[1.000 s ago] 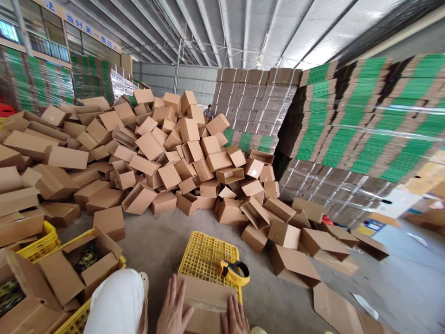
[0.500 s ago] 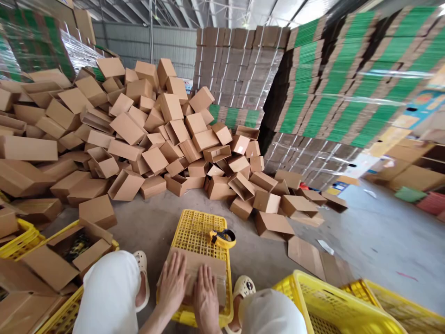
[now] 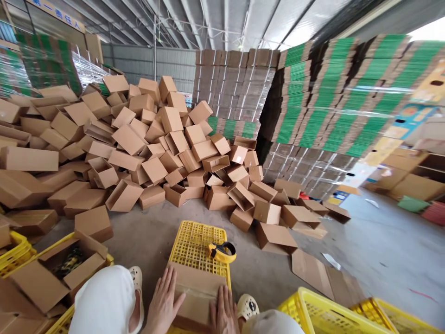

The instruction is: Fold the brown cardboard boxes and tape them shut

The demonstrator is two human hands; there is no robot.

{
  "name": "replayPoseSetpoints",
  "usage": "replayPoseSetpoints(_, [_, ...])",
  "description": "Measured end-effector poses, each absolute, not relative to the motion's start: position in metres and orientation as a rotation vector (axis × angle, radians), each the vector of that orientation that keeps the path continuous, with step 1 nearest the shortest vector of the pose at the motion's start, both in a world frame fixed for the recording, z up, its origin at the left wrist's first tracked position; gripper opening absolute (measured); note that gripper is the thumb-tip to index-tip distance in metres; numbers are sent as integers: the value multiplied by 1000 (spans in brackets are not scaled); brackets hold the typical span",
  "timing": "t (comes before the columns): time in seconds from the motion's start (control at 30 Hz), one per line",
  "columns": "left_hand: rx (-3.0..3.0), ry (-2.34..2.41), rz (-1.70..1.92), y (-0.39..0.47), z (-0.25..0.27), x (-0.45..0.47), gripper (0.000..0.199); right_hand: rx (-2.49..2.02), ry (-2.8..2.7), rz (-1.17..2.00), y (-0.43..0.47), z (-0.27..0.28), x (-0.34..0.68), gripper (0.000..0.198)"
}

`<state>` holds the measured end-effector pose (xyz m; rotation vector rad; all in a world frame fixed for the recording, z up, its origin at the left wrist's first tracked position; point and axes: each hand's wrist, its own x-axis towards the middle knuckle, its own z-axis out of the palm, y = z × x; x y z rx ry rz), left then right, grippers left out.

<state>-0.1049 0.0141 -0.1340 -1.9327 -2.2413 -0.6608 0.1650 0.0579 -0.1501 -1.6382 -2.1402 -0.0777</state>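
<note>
A closed cardboard box (image 3: 195, 297) with a taped seam lies on an upturned yellow plastic crate (image 3: 189, 236) between the person's knees. My left hand (image 3: 164, 301) rests along the box's left edge, fingers stretched out and thumb spread over the top. At the right edge, my right hand (image 3: 224, 311) lies flat with its fingers extended. Neither hand's fingers are wrapped around anything. Beyond the box, a yellow tape dispenser (image 3: 221, 253) sits on the crate's far right part. The near side of the box is cut off by the frame.
A large heap of cardboard boxes (image 3: 153, 153) fills the floor ahead. Left stands an open carton (image 3: 41, 283) with dark and yellow contents, in a yellow crate. Another yellow crate (image 3: 313, 306) is at the right. Strapped stacks of flattened cartons (image 3: 333, 97) rise behind.
My hands have moved apart from the top of the box toward its left and right edges. The head view has tilted up slightly. The tape dispenser stays on the crate.
</note>
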Motion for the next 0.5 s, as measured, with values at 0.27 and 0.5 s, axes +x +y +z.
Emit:
replayPoseSetpoints(0.27, [-2071,-2124,-638,23,-153,-61,65,-1377,-2177,-283,60,-189,115,55])
replayPoseSetpoints(0.5, [-2163,-2116,-660,6,-125,-86,60,-1474,-2241,-36,43,-129,128,56])
